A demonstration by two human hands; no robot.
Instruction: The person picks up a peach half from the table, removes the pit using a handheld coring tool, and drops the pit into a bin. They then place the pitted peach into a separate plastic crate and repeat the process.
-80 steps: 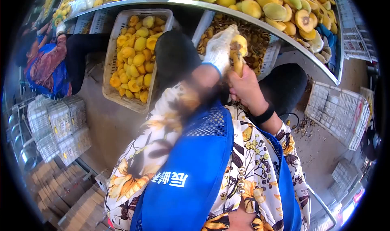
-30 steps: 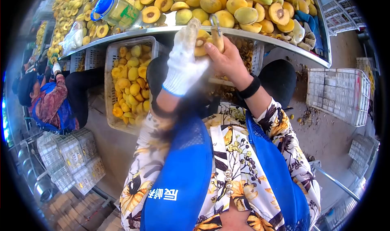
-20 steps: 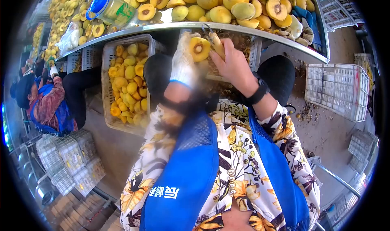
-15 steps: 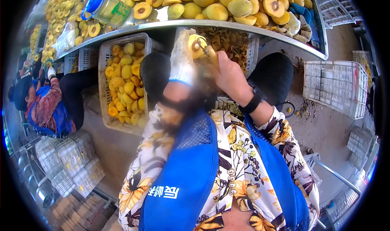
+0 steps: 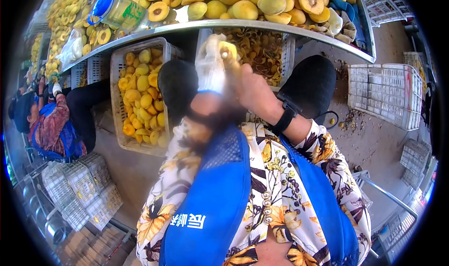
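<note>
My left hand (image 5: 211, 65), in a white knit glove, is closed around a yellow peach half (image 5: 228, 51) with its pit side facing up. Close on its right, my bare right hand (image 5: 256, 89) is curled, its fingers folded toward the fruit. The tool seen earlier in that hand is mostly hidden and blurred now. Both hands are over my lap, just below the metal rim of the table (image 5: 252, 24). Behind them stands a crate of peach scraps (image 5: 262, 51).
A crate of yellow peach halves (image 5: 142, 95) stands at my left knee. Fruit, a blue-capped bottle (image 5: 117, 12) and cloths (image 5: 343, 25) lie on the table. A white crate (image 5: 383, 94) is on the right floor. A co-worker (image 5: 54, 121) sits at far left.
My right hand has drawn slightly down and turned, and the tool's shaft no longer shows clearly over the peach half. The surroundings have shifted slightly with the camera.
</note>
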